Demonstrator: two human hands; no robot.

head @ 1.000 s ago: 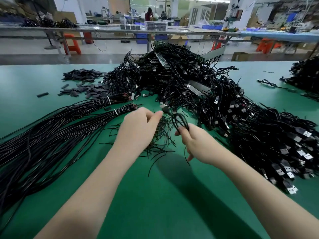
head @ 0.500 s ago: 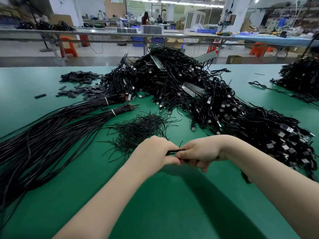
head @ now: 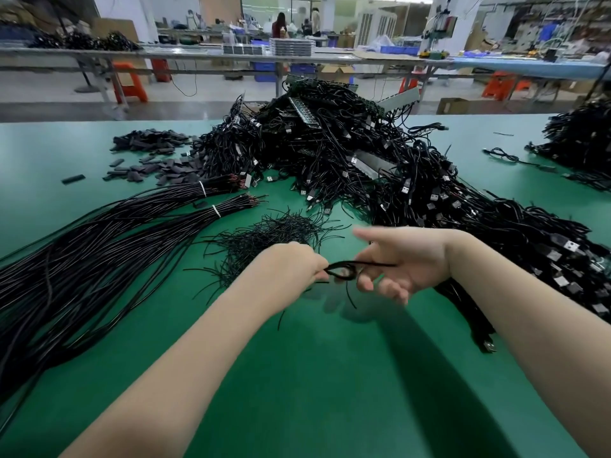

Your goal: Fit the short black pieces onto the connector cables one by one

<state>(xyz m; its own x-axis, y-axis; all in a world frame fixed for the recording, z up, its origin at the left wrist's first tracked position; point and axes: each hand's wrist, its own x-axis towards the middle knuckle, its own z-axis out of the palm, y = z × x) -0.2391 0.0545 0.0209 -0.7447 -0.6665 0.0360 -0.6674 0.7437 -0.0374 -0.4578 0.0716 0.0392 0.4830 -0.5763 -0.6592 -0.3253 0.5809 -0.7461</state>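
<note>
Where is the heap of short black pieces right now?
In the head view, the short black pieces lie far left on the green table, beside the big cable pile, behind the tied cable bundles.
</note>
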